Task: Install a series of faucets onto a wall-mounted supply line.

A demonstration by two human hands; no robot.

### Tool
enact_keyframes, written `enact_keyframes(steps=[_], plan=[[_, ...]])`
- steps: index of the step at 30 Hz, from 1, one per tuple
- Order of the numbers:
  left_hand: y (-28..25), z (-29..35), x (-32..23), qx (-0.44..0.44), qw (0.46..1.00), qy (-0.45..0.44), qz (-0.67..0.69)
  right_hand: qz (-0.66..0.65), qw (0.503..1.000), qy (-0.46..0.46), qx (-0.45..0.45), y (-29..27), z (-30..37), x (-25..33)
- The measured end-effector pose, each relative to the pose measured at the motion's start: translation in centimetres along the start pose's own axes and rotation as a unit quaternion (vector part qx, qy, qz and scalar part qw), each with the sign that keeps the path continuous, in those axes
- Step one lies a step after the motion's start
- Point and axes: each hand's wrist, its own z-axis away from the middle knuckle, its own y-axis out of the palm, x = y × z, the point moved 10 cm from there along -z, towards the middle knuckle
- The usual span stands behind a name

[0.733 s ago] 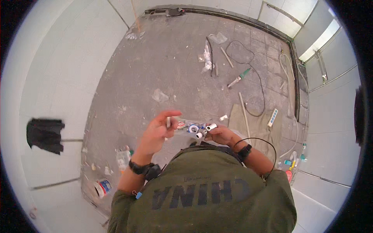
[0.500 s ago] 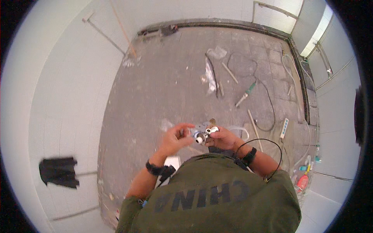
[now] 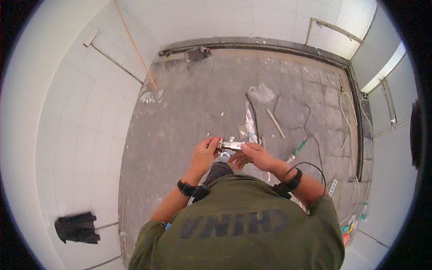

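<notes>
Fitting [image 3: 232,145], one, white and metallic: held above the floor [image 3: 180,117], lying crosswise between the two hands, its left end at the left fingertips, its right end at the right thumb.

Left hand [image 3: 204,155]: fingers closed on the fitting's left end.
Right hand [image 3: 257,156]: thumb along the right end, gripping it, other fingers curled below.
Ring [image 3: 224,154], white and blue: just below the fitting, between the hands; whether either hand touches it cannot be told.

On the floor, beyond the right hand: foil wrapper [image 3: 250,125]; black strip [image 3: 253,110], beside the wrapper; clear bag [image 3: 262,93]; pale rod [image 3: 276,123], slanting; green-handled tool [image 3: 297,151].
Near the floor's right edge: pale hose [image 3: 353,141].
At the far edge, toward the left corner: dark box [image 3: 198,54].
</notes>
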Motion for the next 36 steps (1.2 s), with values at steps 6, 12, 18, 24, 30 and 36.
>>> enact_keyframes(steps=[6, 12, 18, 24, 30, 36], plan=[[2.8, -18.4, 1.7, 0.111, 0.954, -0.077, 0.267, 0.164, 0.964, -0.075, -0.196, -14.1, -6.6, 9.5], [9.6, -31.9, -1.7, 0.201, 0.916, -0.164, 0.307, 0.361, 0.865, -0.133, -0.322, -22.2, -10.1, 20.8], [15.3, -44.5, -6.6, 0.292, 0.951, -0.068, 0.075, 0.489, 0.802, -0.164, -0.302, -31.4, -14.9, 27.1], [21.7, -57.3, -10.6, 0.246, 0.954, -0.128, 0.114, 0.574, 0.721, -0.215, -0.324, -43.7, -18.8, 33.1], [30.4, -67.7, -15.2, 0.210, 0.965, -0.157, 0.009, 0.520, 0.771, -0.185, -0.319, -58.8, -20.4, 38.0], [40.9, -75.5, -20.7, 0.249, 0.960, -0.109, -0.070, 0.066, 0.942, 0.007, -0.328, -72.1, -19.0, 38.5]])
